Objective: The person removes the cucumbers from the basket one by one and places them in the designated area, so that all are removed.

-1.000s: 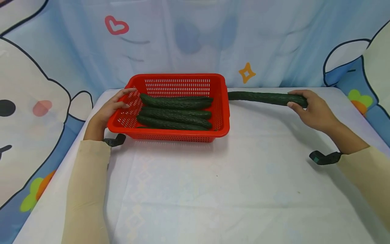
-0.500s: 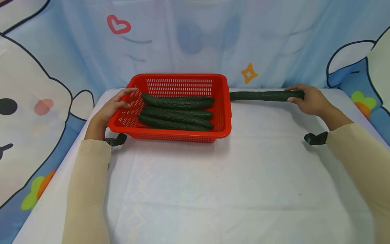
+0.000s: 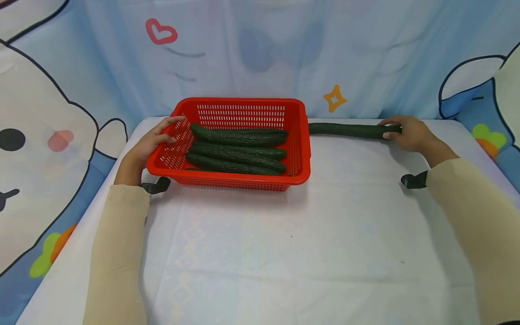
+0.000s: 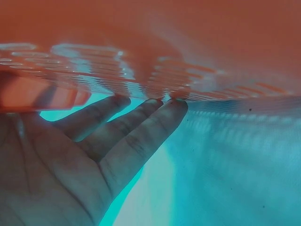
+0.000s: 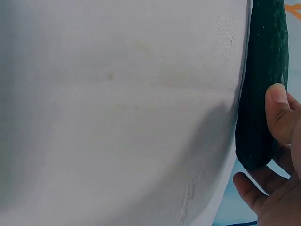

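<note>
Head view shows a red basket (image 3: 296, 164) on the white tabletop (image 3: 252, 253), with several dark green cucumbers (image 3: 233, 164) lying inside it, side by side. At least three are seen plainly; others seem to lie partly under these, so I cannot count them surely. One long cucumber (image 3: 345, 130) is outside, to the right of the basket, near the far edge of the tabletop. By my judgement, this is the only one in sight which remains to be dealt with, and the rest are together in the basket.

The right hand (image 3: 412, 134) grasps the outer end of this cucumber: the thumb presses on one side and other fingers go around the opposite side. Its other end comes up to the basket's right rim; whether it touches there, I cannot tell. The left hand (image 3: 147, 144) holds the basket by its left end. Thumb and forefinger come over the rim, while three fingers, nearly straight and a little spread, touch the outer side below.
</note>
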The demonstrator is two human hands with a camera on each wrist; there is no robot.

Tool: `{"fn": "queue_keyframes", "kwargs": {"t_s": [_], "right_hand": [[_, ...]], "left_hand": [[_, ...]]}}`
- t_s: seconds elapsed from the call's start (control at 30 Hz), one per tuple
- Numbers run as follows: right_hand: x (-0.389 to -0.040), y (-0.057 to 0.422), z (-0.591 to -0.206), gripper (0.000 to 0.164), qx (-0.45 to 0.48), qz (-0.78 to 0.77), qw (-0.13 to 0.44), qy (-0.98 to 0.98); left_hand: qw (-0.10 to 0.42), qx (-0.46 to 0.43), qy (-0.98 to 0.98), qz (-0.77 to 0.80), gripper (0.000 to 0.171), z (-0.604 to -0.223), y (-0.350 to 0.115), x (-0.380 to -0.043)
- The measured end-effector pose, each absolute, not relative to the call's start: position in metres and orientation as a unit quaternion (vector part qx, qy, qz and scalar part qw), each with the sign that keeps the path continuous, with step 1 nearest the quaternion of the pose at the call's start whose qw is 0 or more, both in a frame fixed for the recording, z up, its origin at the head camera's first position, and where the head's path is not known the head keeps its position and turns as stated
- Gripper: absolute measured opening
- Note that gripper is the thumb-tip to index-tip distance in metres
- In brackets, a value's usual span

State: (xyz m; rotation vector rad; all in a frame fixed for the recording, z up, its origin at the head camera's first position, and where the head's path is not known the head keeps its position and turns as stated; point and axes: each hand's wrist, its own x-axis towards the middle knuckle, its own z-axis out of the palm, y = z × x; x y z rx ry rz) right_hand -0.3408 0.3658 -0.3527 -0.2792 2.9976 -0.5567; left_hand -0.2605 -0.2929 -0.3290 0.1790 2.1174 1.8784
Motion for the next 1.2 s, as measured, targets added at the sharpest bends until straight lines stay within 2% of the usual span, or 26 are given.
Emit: {"fn": "queue_keyframes", "kwargs": {"t_s": [0.3, 0.57, 0.7, 0.93, 1.2], "right_hand": [[-0.341, 0.363, -0.35, 0.047, -0.079, -0.173, 0.055, 0.98], [-0.339, 0.356, -0.341, 0.054, -0.104, -0.168, 0.062, 0.978], [-0.339, 0.348, -0.337, 0.053, -0.116, -0.164, 0.047, 0.979], [-0.335, 0.328, -0.325, 0.04, -0.152, -0.087, -0.03, 0.984], [-0.327, 0.316, -0.321, 0.038, -0.173, -0.062, -0.028, 0.983]], "left_hand": [[0.155, 0.056, 0.744, 0.648, 0.061, -0.328, -0.293, -0.26], [0.145, 0.047, 0.762, 0.629, 0.06, -0.328, -0.296, -0.259], [0.146, 0.049, 0.761, 0.631, 0.06, -0.328, -0.296, -0.259], [0.152, 0.052, 0.749, 0.643, 0.06, -0.328, -0.295, -0.26], [0.155, 0.056, 0.739, 0.653, 0.06, -0.328, -0.294, -0.261]]}}
